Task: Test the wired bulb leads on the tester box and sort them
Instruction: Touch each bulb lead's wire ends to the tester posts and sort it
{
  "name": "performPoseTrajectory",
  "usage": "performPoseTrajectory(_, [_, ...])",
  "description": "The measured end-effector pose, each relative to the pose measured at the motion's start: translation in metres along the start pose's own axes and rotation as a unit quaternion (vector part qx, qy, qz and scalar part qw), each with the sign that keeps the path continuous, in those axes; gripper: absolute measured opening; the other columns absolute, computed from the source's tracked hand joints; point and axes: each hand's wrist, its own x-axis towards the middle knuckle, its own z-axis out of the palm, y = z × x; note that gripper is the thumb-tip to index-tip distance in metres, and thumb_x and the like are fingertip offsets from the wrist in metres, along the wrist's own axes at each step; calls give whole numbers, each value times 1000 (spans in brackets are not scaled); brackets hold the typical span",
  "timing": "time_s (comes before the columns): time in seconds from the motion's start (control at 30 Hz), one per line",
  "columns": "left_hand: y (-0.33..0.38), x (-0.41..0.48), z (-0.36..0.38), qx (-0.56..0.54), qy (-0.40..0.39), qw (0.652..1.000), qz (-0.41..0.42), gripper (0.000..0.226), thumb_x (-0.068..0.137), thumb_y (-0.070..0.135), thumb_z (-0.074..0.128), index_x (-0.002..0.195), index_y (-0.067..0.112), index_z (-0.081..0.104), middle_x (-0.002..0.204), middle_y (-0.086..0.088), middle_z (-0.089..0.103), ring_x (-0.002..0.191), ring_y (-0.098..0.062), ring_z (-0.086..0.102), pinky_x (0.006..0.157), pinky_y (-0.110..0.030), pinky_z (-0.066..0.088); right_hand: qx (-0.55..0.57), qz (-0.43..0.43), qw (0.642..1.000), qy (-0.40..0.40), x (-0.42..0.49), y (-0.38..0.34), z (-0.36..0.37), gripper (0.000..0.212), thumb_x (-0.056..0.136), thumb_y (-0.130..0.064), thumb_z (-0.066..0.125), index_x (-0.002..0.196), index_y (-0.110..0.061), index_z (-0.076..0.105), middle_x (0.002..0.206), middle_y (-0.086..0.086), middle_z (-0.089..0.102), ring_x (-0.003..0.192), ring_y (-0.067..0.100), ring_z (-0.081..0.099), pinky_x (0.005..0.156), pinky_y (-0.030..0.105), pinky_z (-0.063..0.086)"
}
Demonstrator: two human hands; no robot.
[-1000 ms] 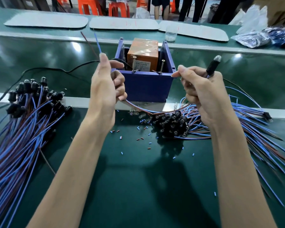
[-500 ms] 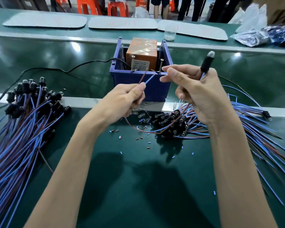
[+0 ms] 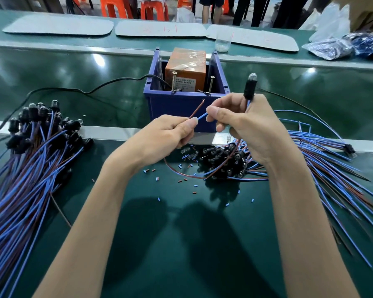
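Note:
My left hand (image 3: 168,134) pinches the ends of a brown and a blue wire (image 3: 197,112) just in front of the blue tester box (image 3: 181,108). My right hand (image 3: 246,125) grips the same lead's black bulb holder (image 3: 249,88), bulb upright, and its thumb and forefinger pinch the blue wire end. Two upright screws (image 3: 173,82) stand on the box's front rim, before an orange block (image 3: 186,65). A heap of bulb leads (image 3: 222,160) lies under my right hand. Another pile of bulb leads (image 3: 30,151) lies at the left.
A black cable (image 3: 91,91) runs left from the box. Small cut bits of wire insulation (image 3: 181,179) are scattered on the green mat. Long blue and brown wires (image 3: 332,179) fan out at the right. A clear cup (image 3: 222,43) and plastic bags (image 3: 332,48) sit at the back.
My left hand came down from beside the box to the middle, bringing the wire ends in front of the box. My right thumb and forefinger have closed on the blue wire end.

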Motion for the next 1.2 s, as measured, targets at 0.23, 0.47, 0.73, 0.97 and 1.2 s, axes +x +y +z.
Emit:
performPoseTrajectory(0.23, [-1, 2, -3, -17, 69, 997, 18, 48, 103, 29, 38, 57, 17, 38, 44, 13, 28, 42, -3, 25, 41, -13, 22, 31, 37, 995, 88, 2, -3, 8, 24, 93, -14, 61, 68, -15, 61, 55, -7, 62, 40, 1, 44, 40, 8, 31])
performPoseTrajectory(0.47, [12, 12, 14, -328, 184, 927, 2, 41, 104, 21, 30, 75, 13, 57, 52, 10, 32, 42, -3, 21, 42, -15, 20, 75, 54, 995, 21, -1, -10, 7, 69, 99, -56, 16, 72, -16, 66, 60, 4, 65, 42, 9, 46, 42, 15, 32])
performPoseTrajectory(0.73, [27, 12, 42, -396, 273, 877, -11, 39, 104, 24, 35, 72, 23, 57, 63, 20, 62, 65, 1, 48, 62, -20, 36, 69, 24, 997, 26, -3, -4, 22, 19, 94, -18, 59, 89, -7, 73, 46, -15, 53, 37, -2, 44, 39, 6, 31])
performPoseTrajectory(0.97, [32, 11, 46, -462, 263, 847, 2, 35, 104, 22, 36, 83, 16, 64, 80, -1, 66, 74, -11, 57, 71, -18, 42, 128, 18, 992, -5, -5, -2, 26, 5, 84, -1, 67, 81, -4, 69, 52, -9, 64, 45, -3, 55, 43, 5, 36])
performPoseTrajectory(1.2, [26, 14, 48, -418, 314, 852, -20, 37, 104, 23, 38, 81, 19, 66, 63, 11, 64, 63, -6, 55, 63, -18, 45, 78, 38, 996, 0, -2, -2, 27, 13, 89, -5, 63, 76, -8, 65, 59, -5, 66, 47, -4, 55, 43, 4, 34])
